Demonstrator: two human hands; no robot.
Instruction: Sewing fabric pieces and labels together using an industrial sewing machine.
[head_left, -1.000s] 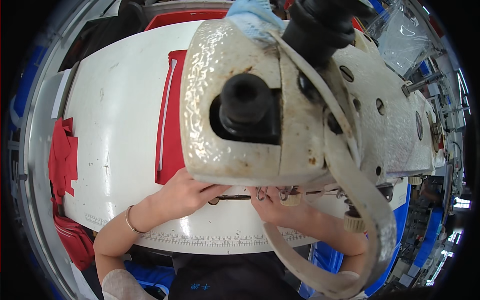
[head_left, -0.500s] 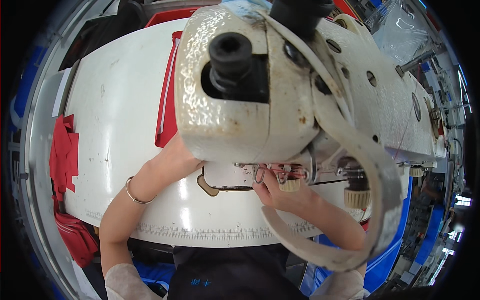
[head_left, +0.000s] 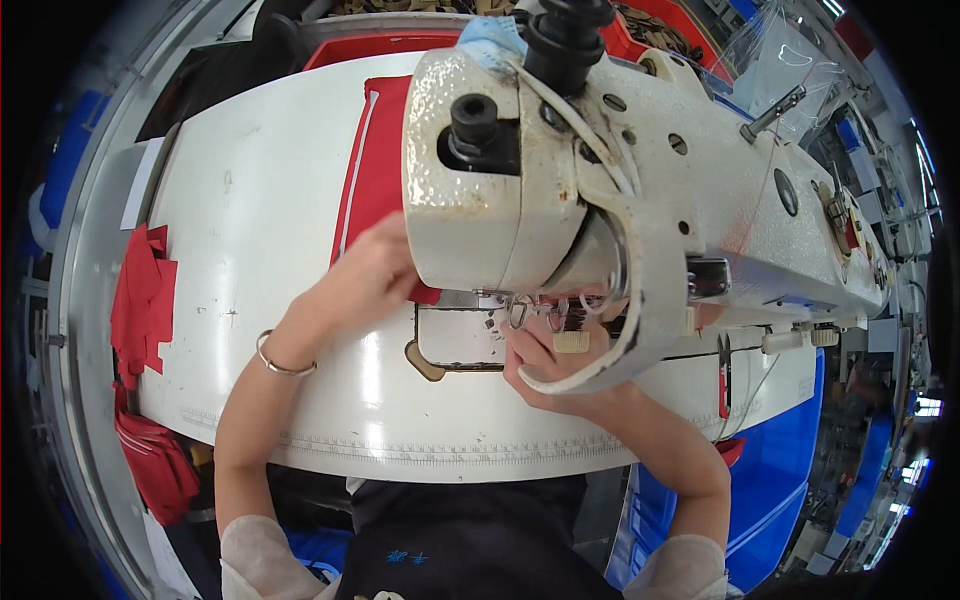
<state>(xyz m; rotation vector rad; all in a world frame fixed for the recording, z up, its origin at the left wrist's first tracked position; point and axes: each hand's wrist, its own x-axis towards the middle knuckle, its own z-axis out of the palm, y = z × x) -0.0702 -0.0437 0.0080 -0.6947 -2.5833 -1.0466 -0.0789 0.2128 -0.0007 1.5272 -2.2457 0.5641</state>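
Note:
A white sewing machine (head_left: 470,240) stands over the white table. My left hand (head_left: 375,265) is at the left side of the machine head, over the near end of a red fabric piece (head_left: 375,160) with a white stripe. Its fingers are bent, smeared by motion and partly behind the head, so whether they grip the fabric is unclear. My right hand (head_left: 545,360) is by the needle area, behind the wire thread guides (head_left: 520,312) and the curved white guard (head_left: 640,330). The fingers of that hand are curled together; what they hold is hidden.
Red fabric scraps (head_left: 145,300) lie at the table's left edge, with folded red fabric (head_left: 155,460) hanging below. Red-handled snips (head_left: 724,375) rest at the right. A blue bin (head_left: 770,510) stands below right; red bins (head_left: 375,45) are behind the table.
The view has shifted, and the machine appears smaller. My left hand has moved up off the table beside the head, and more red fabric shows. My right hand stays by the needle area.

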